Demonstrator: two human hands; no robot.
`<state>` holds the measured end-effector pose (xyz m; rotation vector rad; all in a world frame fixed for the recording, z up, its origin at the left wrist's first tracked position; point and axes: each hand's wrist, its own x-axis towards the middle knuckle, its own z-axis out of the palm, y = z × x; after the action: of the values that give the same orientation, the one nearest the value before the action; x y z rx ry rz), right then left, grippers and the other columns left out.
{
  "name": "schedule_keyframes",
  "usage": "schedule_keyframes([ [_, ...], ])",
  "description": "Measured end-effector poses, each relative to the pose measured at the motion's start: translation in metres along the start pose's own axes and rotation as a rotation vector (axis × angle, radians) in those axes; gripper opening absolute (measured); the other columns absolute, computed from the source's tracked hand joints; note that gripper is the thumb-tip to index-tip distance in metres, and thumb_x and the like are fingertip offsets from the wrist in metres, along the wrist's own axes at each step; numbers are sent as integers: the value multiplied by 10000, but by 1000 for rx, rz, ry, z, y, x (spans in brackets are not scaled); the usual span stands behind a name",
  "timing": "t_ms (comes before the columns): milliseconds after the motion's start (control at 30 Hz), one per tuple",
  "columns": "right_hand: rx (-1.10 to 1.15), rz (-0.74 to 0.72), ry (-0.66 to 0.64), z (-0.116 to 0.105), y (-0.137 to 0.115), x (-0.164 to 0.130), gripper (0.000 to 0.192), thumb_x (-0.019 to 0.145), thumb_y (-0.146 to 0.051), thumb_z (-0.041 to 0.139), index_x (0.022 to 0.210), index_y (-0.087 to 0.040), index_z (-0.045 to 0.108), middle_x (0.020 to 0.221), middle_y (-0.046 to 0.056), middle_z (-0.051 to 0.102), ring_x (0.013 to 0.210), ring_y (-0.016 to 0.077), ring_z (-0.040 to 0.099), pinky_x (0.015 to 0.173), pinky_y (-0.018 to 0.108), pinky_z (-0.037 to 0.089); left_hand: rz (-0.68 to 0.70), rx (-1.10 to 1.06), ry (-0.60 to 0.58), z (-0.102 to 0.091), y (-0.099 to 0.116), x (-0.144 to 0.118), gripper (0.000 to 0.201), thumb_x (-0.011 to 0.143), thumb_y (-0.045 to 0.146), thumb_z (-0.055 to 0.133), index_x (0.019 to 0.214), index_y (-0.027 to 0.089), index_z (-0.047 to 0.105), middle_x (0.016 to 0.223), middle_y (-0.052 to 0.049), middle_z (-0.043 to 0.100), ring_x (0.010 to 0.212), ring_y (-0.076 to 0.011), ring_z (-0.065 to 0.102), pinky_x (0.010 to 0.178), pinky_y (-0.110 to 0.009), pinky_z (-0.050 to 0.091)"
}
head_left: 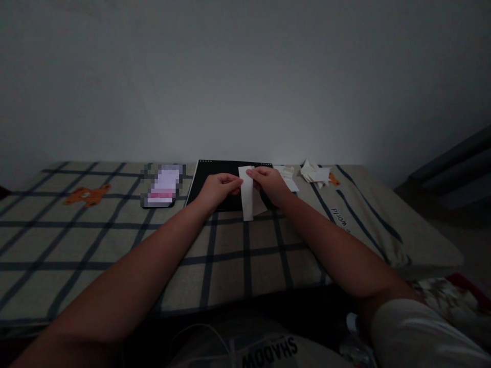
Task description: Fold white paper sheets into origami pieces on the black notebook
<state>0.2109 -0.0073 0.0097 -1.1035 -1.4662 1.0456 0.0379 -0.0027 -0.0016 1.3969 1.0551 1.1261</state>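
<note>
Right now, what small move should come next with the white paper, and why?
Perhaps slide the left hand down the white paper: both that hand and the right hand are at its upper part, while neither is at its lower end.

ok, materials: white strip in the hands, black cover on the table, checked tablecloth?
White strip: likely paper; matte, thin, straight-edged.
Black cover: card or plastic, can't tell which; flat, dark, no clear gloss.
Tablecloth: seems to be fabric; matte, with soft creases toward the right.
</note>
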Motion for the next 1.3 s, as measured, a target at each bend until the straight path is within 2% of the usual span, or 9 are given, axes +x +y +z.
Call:
schedule_keyframes([
  [233, 55, -33, 52, -1, 3, 3, 325, 743, -486, 664, 670, -180, 579, 536, -50, 491, 501, 79, 411, 495, 239, 306, -27, 10, -5, 2, 3, -2, 224, 664, 311, 789, 774, 137, 702, 699, -21, 686, 600, -101, 586, 666, -271, 503],
  [467, 64, -42, 129, 0, 3, 3, 259, 754, -427, 663, 697, -179, 612, 498, -54, 482, 481, 84, 402, 477, 242, 286, -93, -7, -97, 3, 3, -4, 240, 670, 335, 789, 786, 141, 710, 723, -31, 700, 630, -111, 611, 676, -273, 513],
  [667, 96, -14, 36, -2, 5, 4, 301, 751, -468, 665, 726, -168, 647, 548, -42, 512, 484, 80, 419, 481, 245, 303, -15, 55, -25, 0, 2, -3, 223, 685, 343, 774, 770, 148, 707, 679, -21, 683, 591, -107, 587, 632, -261, 489],
  [800, 5, 11, -60, -4, 6, 4, 344, 737, -500, 675, 676, -163, 648, 580, -19, 547, 520, 90, 455, 501, 248, 328, 30, 72, 28, -3, 1, 1, 235, 676, 357, 773, 760, 146, 712, 666, -21, 676, 580, -109, 574, 608, -256, 467],
  [1100, -89, 17, -13, -4, 8, 3, 355, 736, -511, 667, 680, -162, 635, 575, -24, 551, 524, 92, 454, 516, 249, 349, 39, 111, 18, -3, 2, 0, 243, 705, 384, 745, 780, 154, 721, 690, -28, 683, 590, -114, 570, 630, -266, 471],
  [1300, -45, 56, -116, -4, 6, 3, 326, 724, -485, 692, 758, -161, 687, 665, 12, 632, 585, 108, 516, 548, 251, 399, 71, 89, 81, -6, -3, 6, 267, 691, 390, 756, 806, 151, 725, 729, -29, 694, 627, -114, 585, 659, -260, 482],
])
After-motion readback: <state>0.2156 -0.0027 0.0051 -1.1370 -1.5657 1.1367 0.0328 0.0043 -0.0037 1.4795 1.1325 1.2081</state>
